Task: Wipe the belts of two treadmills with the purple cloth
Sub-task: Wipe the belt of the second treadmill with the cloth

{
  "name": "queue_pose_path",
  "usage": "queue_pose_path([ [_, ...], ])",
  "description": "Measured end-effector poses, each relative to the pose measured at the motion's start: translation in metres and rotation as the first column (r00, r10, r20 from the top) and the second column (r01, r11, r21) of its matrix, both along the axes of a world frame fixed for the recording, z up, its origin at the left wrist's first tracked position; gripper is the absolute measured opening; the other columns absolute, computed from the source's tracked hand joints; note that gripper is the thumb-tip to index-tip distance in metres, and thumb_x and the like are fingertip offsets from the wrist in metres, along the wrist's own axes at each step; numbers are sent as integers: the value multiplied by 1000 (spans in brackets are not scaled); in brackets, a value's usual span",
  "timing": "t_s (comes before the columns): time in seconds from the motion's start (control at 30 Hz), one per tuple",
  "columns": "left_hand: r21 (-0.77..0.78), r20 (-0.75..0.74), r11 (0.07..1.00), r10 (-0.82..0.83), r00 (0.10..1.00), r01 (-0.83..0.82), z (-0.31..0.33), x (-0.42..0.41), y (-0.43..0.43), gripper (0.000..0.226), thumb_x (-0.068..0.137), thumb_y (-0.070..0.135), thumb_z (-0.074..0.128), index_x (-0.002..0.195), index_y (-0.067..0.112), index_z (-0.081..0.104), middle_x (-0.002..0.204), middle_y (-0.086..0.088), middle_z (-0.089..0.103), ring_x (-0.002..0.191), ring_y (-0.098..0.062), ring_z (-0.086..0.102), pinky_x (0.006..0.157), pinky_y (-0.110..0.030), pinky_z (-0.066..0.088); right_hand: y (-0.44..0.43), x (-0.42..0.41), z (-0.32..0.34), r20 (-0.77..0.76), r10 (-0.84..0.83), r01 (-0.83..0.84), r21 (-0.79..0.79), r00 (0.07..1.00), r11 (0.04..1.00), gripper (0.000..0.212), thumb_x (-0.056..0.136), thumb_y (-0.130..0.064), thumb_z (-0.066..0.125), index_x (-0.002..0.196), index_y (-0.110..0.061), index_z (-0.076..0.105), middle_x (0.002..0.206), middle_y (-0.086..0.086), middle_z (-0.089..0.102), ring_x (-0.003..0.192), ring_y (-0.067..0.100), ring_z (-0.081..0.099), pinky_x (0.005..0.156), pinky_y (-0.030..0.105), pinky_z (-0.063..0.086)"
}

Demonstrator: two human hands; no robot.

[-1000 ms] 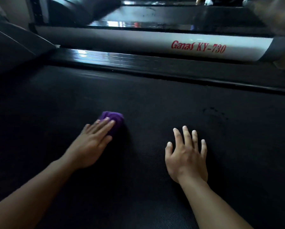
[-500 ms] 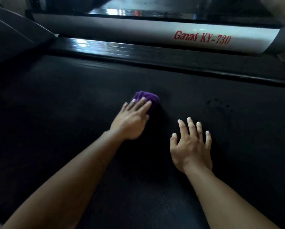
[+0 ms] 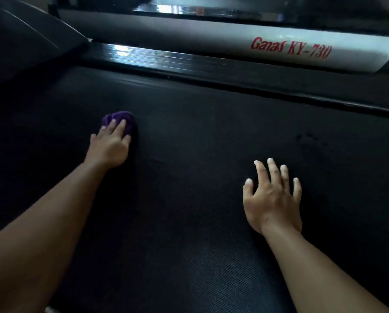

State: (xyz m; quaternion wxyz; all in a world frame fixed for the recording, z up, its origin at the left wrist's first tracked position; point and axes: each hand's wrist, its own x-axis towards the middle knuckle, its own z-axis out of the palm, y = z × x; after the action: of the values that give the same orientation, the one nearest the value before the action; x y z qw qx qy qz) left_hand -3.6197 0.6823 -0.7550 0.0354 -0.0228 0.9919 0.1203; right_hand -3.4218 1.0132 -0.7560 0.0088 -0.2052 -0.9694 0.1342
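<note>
Palms down on the black treadmill belt (image 3: 189, 222), which fills nearly the whole view, dark and finely textured. Out ahead on the left side of the belt, the left hand (image 3: 110, 147) sits on top of the purple cloth (image 3: 123, 119), bunched into a small wad. Its fingers (image 3: 119, 129) lie straight and close together across the cloth, pressing it to the belt rather than wrapping round it, and only the far part of the purple pokes out past the fingertips. Nearer in and well apart from the cloth, the right hand (image 3: 272, 199) rests on the right side of the belt, holding nothing, its fingers (image 3: 261, 172) spread and extended with the tips on the surface. Both forearms are bare and run in from the bottom corners. Ahead of the right hand, a few faint darker smudges (image 3: 308, 137) mark the belt. Along the belt's far edge runs a glossy black side rail (image 3: 166, 62), ribbed, catching a bright reflection toward its left end. Just beyond it lies a pale silver-white frame cover (image 3: 211, 39), and the red italic lettering (image 3: 290, 50) on it reads "Ganas KY-730", a touch blurred but legible. Up in the top left corner, a dark curved housing (image 3: 31, 41) rises from the belt's end.
</note>
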Motion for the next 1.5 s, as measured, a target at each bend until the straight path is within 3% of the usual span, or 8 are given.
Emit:
queue_pose_path([
  [0.17, 13, -4, 983, -182, 983, 182, 8, -1, 102, 58, 102, 39, 34, 156, 28, 16, 165, 1, 6, 151, -26, 6, 120, -48, 5, 1, 0, 1, 1, 2, -2, -18, 1000, 1000, 58, 101, -48, 22, 157, -33, 16, 167, -4, 3, 154, 19, -5, 123, 45, -7],
  [0.33, 5, -35, 868, -496, 868, 496, 6, 106, 161, 58, 103, 42, 31, 155, 35, 8, 164, 8, 3, 151, -19, 1, 121, -45, 1, 3, 1, 3, 4, 15, -14, -67, 1000, 998, 58, 101, -46, 28, 157, -32, 19, 167, -4, 5, 154, 19, -5, 123, 44, -8],
  [0.57, 28, 79, 915, -404, 912, 403, 14, 156, 99, 60, 104, 40, 30, 155, 36, 0, 162, 13, -7, 150, -15, -8, 120, -44, -1, 41, 21, 28, -139, 1, -58, -407, 990, 911, 42, 101, -25, 47, 143, -21, 47, 157, 3, 38, 152, 19, 16, 122, 31, 6],
  [0.7, 11, 55, 948, -318, 947, 318, 8, 135, 126, 61, 103, 42, 28, 157, 28, 3, 165, 0, -2, 151, -25, -5, 121, -45, 3, 89, 59, 36, -167, 6, -53, -279, 986, 959, 43, 100, -28, 49, 142, -18, 48, 152, 7, 45, 151, 23, 19, 123, 35, 8],
  [0.83, 14, 24, 953, -303, 953, 303, 10, 126, 199, 61, 103, 42, 29, 157, 26, 7, 165, -1, 0, 151, -28, -1, 121, -45, 5, 144, 93, 34, -62, -51, 43, -118, 997, 992, 52, 102, -38, 39, 152, -23, 35, 162, 1, 29, 153, 20, 12, 124, 40, 1],
  [1.1, 33, -3, 785, -619, 785, 619, 16, 198, 356, 60, 102, 41, 27, 156, 27, 5, 165, 2, -1, 151, -26, -3, 122, -44, 0, 185, 135, 9, 72, -245, 244, 21, 967, 970, 59, 102, -48, 18, 158, -34, 9, 167, -9, -1, 153, 17, -8, 123, 46, -7],
  [1.3, 16, -4, 704, -710, 704, 710, 6, 232, 324, 59, 101, 47, 17, 155, 33, -1, 164, 7, -4, 151, -18, -7, 122, -44, -1, 185, 132, 6, 43, -267, 265, 40, 963, 963, 58, 100, -48, 22, 157, -37, 14, 167, -11, 3, 153, 14, -6, 123, 44, -7],
  [1.5, 27, 7, 820, -572, 820, 572, 8, 196, 253, 71, 87, 58, 5, 155, 37, 5, 163, 11, 1, 151, -17, 1, 121, -43, 4, 187, 131, 7, 47, -267, 265, 41, 963, 963, 58, 100, -49, 23, 156, -37, 15, 167, -10, 4, 153, 15, -5, 123, 45, -6],
])
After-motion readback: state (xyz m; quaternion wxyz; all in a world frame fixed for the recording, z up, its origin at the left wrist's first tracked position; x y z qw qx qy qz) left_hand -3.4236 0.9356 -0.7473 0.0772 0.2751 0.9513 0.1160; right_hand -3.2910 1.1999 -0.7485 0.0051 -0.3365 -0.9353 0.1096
